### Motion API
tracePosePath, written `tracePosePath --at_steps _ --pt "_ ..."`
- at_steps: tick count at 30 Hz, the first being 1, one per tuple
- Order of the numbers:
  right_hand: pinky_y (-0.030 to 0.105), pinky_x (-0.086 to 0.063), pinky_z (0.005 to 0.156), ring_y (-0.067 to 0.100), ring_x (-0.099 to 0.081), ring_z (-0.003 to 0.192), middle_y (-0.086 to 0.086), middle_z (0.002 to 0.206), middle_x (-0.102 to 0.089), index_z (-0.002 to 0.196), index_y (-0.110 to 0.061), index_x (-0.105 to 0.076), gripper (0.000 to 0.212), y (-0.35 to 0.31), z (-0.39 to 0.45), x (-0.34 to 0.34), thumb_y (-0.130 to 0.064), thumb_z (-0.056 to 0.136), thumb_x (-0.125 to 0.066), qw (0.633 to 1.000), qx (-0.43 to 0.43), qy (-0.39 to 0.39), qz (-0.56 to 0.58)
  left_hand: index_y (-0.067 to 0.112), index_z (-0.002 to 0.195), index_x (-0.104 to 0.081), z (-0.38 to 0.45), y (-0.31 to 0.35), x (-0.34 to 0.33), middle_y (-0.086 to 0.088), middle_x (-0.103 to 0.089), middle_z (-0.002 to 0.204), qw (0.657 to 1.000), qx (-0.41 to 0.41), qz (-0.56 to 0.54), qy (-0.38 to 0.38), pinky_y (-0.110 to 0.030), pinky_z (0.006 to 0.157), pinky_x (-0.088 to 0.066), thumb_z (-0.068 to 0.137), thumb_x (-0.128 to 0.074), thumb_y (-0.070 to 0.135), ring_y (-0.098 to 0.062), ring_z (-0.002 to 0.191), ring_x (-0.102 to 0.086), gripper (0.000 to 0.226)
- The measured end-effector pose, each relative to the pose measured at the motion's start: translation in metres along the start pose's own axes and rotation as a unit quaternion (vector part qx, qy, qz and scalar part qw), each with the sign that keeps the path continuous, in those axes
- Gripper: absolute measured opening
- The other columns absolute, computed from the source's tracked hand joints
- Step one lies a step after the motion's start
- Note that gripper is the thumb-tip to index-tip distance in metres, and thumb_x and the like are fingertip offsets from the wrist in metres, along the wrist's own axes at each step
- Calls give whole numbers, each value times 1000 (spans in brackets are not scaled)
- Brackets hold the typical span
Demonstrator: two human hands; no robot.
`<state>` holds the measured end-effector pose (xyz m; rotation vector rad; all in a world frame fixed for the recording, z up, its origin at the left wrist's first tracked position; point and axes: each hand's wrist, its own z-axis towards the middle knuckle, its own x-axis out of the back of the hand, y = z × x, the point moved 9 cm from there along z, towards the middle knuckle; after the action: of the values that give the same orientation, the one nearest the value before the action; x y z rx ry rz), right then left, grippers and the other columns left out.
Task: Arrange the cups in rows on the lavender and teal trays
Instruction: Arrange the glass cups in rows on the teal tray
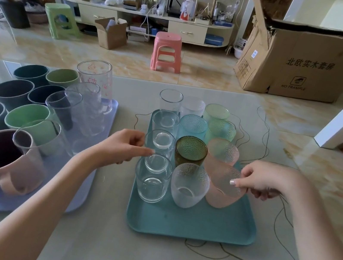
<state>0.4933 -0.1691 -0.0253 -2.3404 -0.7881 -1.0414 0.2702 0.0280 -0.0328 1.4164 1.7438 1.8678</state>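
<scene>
The teal tray [191, 224] holds three rows of cups: clear glasses on the left, textured blue, amber [190, 150] and frosted [189, 186] cups in the middle, green and pink ones on the right. My right hand [264, 181] pinches the rim of the near pink textured cup [222, 188], which is tilted at the front of the right row. My left hand [127, 145] pinches the rim of the near clear glass [152, 179] in the left row. The lavender tray [79, 187] on the left carries dark, green and pink mugs and tall clear glasses.
A thin dark cord [263, 131] loops over the table behind, beside and in front of the teal tray. Beyond the table stand a pink stool [167, 52], a green stool [59, 20] and a large cardboard box [302, 63]. The table's near edge runs by my lap.
</scene>
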Motion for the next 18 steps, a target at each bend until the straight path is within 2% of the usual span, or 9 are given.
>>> tracePosePath --at_steps 7,12,15,18 --pt "15 -32 44 14 -45 41 3 56 -53 73 -13 -58 31 6 4 -11 -40 88 -59 999 -19 -48 -9 15 64 -33 -8 4 -5 6 -36 45 1000 -4 17 -26 -21 39 -30 78 -75 22 -15 42 -34 44" --pt "18 -32 41 15 -41 46 9 64 -51 75 -4 -57 43 8 5 -24 -46 88 -59 993 -40 -88 69 14 65 -34 -9 6 -6 3 -40 41 1000 1 20 -11 -21 39 -34 79 -73 14 -16 37 -37 41" --pt "18 -35 45 13 -47 43 4 55 -52 73 -8 -60 62 8 0 -19 -64 88 -40 994 -38 -90 53 13 66 -37 -12 9 -6 1 -46 43 1000 4 16 -18 -22 41 -38 81 -72 16 -14 38 -41 38" --pt "18 -38 46 12 -54 44 2 54 -57 80 -10 -63 70 28 -4 -3 -66 90 -22 989 -46 -73 121 12 71 -48 -15 6 7 -2 -55 55 998 16 -55 13 -22 43 -41 87 -66 29 -14 44 -48 29"
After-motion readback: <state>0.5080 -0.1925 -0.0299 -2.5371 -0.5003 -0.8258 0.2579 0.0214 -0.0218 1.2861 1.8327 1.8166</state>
